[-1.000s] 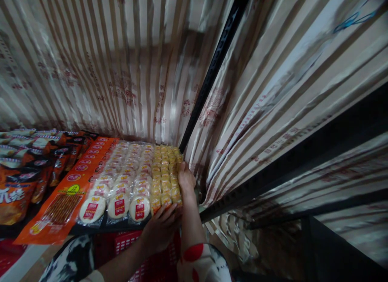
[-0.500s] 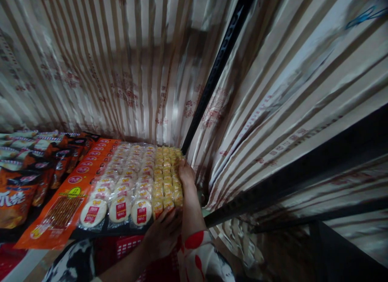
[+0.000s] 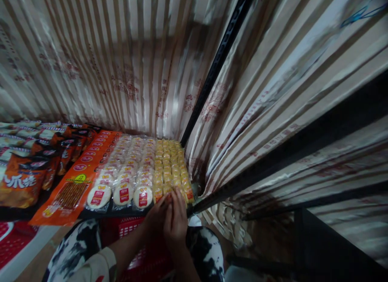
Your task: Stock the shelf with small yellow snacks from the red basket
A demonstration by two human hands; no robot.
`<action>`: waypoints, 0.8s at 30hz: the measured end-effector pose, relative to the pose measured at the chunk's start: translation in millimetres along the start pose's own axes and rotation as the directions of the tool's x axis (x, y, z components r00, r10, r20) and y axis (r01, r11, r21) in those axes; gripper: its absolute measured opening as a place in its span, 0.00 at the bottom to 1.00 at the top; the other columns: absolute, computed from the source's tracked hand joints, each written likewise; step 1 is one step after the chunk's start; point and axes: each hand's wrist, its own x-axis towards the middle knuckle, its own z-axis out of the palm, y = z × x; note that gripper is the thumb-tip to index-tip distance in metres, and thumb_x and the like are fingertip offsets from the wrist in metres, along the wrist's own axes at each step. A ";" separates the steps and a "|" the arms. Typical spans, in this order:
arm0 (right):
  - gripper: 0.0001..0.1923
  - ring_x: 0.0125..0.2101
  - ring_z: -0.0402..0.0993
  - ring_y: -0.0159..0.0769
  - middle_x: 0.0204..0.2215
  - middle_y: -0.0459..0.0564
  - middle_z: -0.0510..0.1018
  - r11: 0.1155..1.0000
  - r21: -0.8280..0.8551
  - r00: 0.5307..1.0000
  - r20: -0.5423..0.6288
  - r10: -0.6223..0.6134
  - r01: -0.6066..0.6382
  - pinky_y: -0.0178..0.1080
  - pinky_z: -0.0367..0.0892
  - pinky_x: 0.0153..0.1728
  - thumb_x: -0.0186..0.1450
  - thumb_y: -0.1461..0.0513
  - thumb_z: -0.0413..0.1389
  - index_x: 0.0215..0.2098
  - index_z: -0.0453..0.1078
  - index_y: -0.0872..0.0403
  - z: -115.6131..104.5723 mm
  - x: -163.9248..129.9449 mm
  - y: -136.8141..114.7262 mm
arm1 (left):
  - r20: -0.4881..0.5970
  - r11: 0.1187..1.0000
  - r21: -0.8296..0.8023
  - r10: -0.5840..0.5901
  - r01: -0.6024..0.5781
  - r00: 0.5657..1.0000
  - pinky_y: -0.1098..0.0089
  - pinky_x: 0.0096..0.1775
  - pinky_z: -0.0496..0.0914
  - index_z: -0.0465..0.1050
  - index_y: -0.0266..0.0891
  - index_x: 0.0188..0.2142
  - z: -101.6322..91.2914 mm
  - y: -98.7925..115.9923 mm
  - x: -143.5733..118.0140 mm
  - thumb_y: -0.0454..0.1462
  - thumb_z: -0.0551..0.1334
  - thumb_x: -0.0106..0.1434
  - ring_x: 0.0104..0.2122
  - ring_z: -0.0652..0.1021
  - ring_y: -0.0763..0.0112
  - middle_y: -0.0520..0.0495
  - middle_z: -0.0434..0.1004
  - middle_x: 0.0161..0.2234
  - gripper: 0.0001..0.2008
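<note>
Rows of small yellow snack packs (image 3: 169,165) lie at the right end of a dark shelf (image 3: 100,213). My left hand (image 3: 156,217) and my right hand (image 3: 176,221) meet side by side at the front end of these rows. The fingertips of both hands close on the frontmost yellow pack (image 3: 167,190). My patterned sleeves reach up from the bottom of the view. Left of the yellow rows lie rows of round white packs with red labels (image 3: 130,173).
Further left lie flat orange packets (image 3: 75,181) and dark orange bags (image 3: 21,181). A red basket (image 3: 142,249) sits below the shelf. A black upright post (image 3: 212,72) and a black rail (image 3: 273,160) bound the right side. Striped shiny sheeting (image 3: 121,64) covers the walls.
My right hand has drawn back from the right side of the yellow rows to their front end, beside my left hand. The view has shifted slightly right and down.
</note>
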 end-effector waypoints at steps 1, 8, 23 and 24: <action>0.22 0.60 0.55 0.39 0.58 0.58 0.63 1.000 -0.004 1.000 -0.012 0.000 0.000 0.49 0.58 0.57 0.68 0.63 0.39 0.58 0.59 0.59 -4.5 -16.8 5.7 | 0.011 1.000 -0.002 0.024 -0.024 1.000 0.57 0.59 0.53 0.63 0.36 0.56 -3.5 -1.0 0.9 0.40 0.49 0.67 0.60 0.59 0.58 0.43 0.60 0.60 0.20; 0.23 0.57 0.61 0.43 0.56 0.61 0.65 0.989 -0.128 0.992 -0.087 -0.087 0.075 0.49 0.67 0.50 0.68 0.64 0.41 0.61 0.55 0.58 -7.5 -61.3 50.8 | 0.120 0.999 -0.011 0.053 -0.052 0.991 0.55 0.59 0.51 0.60 0.40 0.58 -11.0 -3.2 1.6 0.41 0.50 0.67 0.62 0.54 0.59 0.47 0.53 0.63 0.21; 0.26 0.60 0.53 0.51 0.60 0.67 0.56 0.982 -0.191 0.999 0.051 0.011 -0.001 0.53 0.61 0.52 0.64 0.65 0.43 0.60 0.56 0.65 12.0 -64.2 64.7 | 0.118 0.999 0.017 -0.039 0.037 0.992 0.56 0.61 0.41 0.51 0.35 0.62 -16.6 4.8 -8.6 0.37 0.48 0.66 0.64 0.47 0.60 0.44 0.53 0.63 0.25; 0.26 0.60 0.52 0.52 0.60 0.67 0.55 0.979 -0.206 0.998 0.067 0.004 0.009 0.54 0.61 0.52 0.63 0.64 0.44 0.59 0.57 0.65 11.6 -64.4 65.3 | 0.105 0.998 0.017 -0.059 0.058 0.993 0.55 0.61 0.41 0.52 0.35 0.62 -15.9 5.8 -11.5 0.38 0.49 0.66 0.64 0.47 0.59 0.43 0.54 0.63 0.25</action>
